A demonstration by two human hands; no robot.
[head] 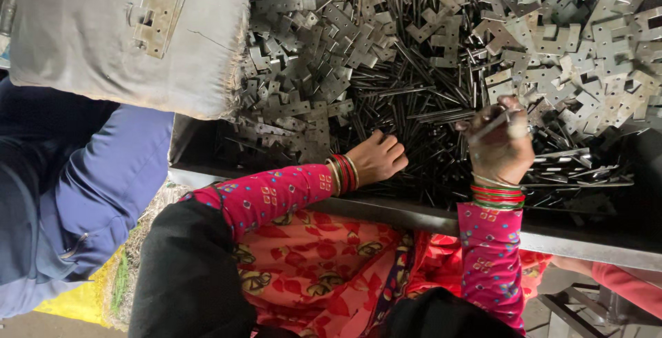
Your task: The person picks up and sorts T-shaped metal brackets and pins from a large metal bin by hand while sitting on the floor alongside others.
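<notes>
My left hand [378, 158] rests fingers-curled on a heap of thin metal pins [420, 110] spread over a dark work table [586, 241]; whether it grips a pin I cannot tell. My right hand [500, 141] is raised a little above the heap, closed on a flat metal hinge plate with a pin [495, 121] at its fingertips. Both wrists carry red, green and gold bangles over pink patterned sleeves. Piles of flat hinge plates [586, 28] lie beyond and to either side of the pins.
A grey cloth sack [103, 48] with one assembled hinge [157, 15] on it lies at the upper left. A person in blue clothing [83, 186] sits at the left. The table's metal front edge runs below my wrists.
</notes>
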